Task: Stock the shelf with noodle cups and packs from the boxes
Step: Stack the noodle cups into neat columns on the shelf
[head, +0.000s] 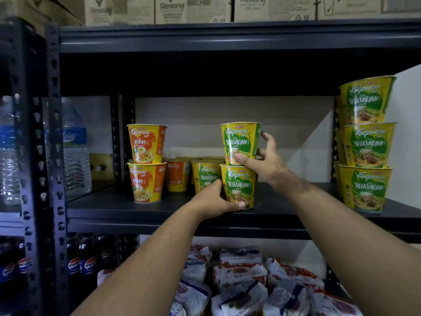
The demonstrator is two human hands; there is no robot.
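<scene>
Two green-and-yellow vegetarian noodle cups stand stacked on the dark middle shelf (127, 207). My left hand (214, 201) grips the lower cup (239, 185) at its base. My right hand (264, 160) holds the upper cup (240, 142), thumb on its front and fingers round its right side. Another vegetarian cup (206, 176) stands just behind and left of them. Two orange ayam cups (147, 163) are stacked at the left, with more cups behind. A stack of three vegetarian cups (366, 144) stands at the shelf's right end.
Noodle packs (262, 283) lie heaped on the shelf below. Cardboard boxes (193, 9) sit on the top shelf. Water bottles (75, 147) and cola bottles (88, 258) fill the rack at the left. A perforated upright post (57, 156) separates the two racks.
</scene>
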